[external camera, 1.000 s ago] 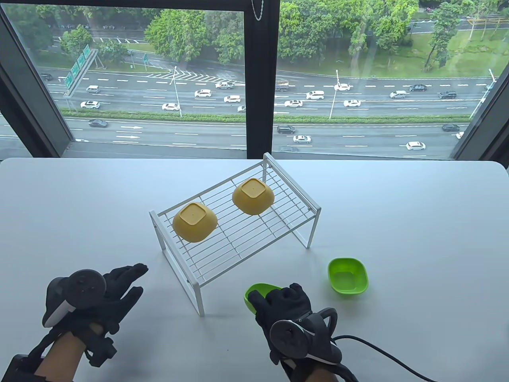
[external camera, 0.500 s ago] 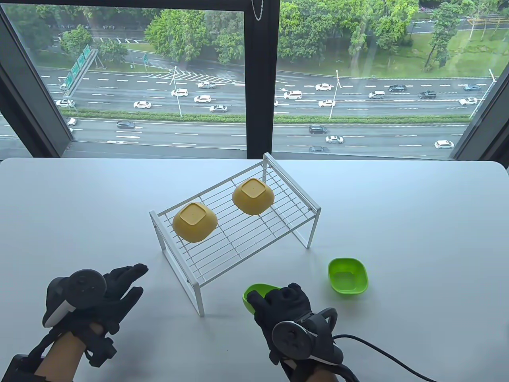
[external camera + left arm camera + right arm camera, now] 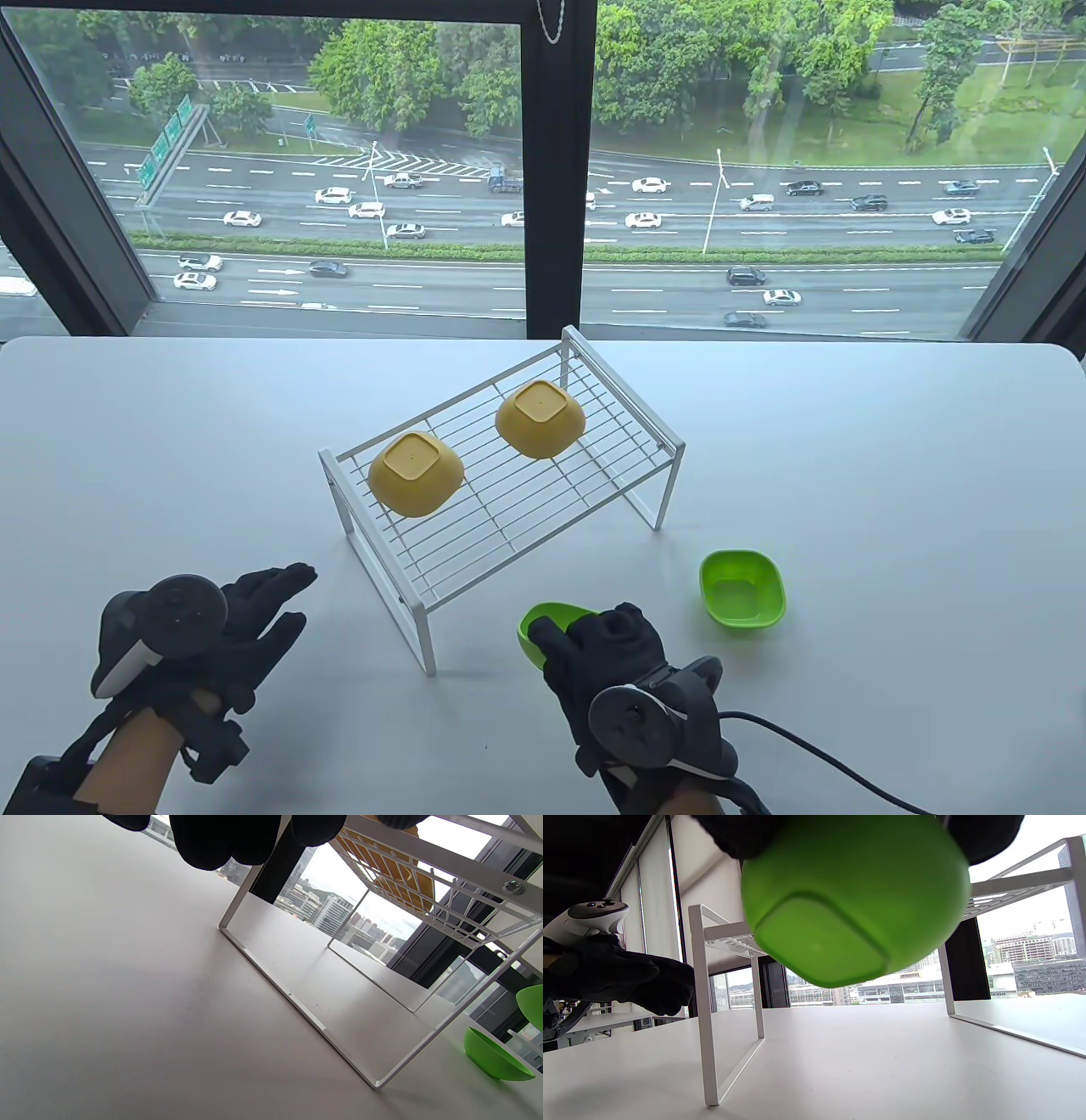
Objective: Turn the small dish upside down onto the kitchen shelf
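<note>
Right hand (image 3: 607, 658) sits at roughly 6 o'clock on the white desk (image 3: 891, 475), fingers (image 3: 624, 624) curled over the rim of a small green dish (image 3: 543, 628) and gripping it. The right wrist view shows this dish (image 3: 855, 899) raised clear of the desk surface, its flat base facing down and toward the camera, dark glove material wrapped around its upper edge. The dish is positioned just beside the near right corner of the white wire kitchen shelf (image 3: 501, 501), not yet on it. The shelf stands at desk centre, set at an angle, and carries two yellow dishes, both upside down on the grid: one (image 3: 416, 474) at its 9 o'clock end, one (image 3: 540, 418) toward 1 o'clock, apart from each other. A second green dish (image 3: 742, 588) rests upright on the desk at about 4 o'clock from the shelf, well clear of the right hand. Left hand (image 3: 229, 632) is at 7 o'clock, near the shelf's near left leg; fingers (image 3: 284, 586) extended and loosely together, holding nothing. In the left wrist view, the fingertips (image 3: 220, 840) hang over bare desk in front of the shelf frame (image 3: 297, 1001). A black cable (image 3: 814, 747) trails from the right wrist toward 5 o'clock.
</note>
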The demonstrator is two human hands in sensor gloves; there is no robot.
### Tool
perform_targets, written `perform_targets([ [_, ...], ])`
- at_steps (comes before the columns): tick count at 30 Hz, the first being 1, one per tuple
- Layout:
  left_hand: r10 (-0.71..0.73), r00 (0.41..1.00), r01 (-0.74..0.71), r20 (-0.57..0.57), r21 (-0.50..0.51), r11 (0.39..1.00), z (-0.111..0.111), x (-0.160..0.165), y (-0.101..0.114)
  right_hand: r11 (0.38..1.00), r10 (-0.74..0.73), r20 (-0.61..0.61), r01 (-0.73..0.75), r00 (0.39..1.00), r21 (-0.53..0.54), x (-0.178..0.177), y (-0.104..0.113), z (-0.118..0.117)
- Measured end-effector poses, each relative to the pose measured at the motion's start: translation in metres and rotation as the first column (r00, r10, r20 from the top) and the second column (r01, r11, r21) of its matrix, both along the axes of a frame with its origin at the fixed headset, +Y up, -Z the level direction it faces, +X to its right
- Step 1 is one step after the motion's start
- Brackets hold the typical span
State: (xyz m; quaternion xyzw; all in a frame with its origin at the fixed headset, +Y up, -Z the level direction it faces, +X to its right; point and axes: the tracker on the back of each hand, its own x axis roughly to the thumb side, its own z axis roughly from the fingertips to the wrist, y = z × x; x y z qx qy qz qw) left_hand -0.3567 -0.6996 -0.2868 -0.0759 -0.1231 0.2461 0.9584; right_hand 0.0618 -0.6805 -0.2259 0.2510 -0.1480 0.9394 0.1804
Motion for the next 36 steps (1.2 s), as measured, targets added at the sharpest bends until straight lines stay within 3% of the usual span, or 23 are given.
perform_targets([
  [36,0.000,1.000,0.000,0.002,-0.005,1.000,-0.0001,-0.0010,0.0001,0.996,-0.089,-0.025,0.089,0.996,-0.015,0.0061,0.0029,-0.0005],
])
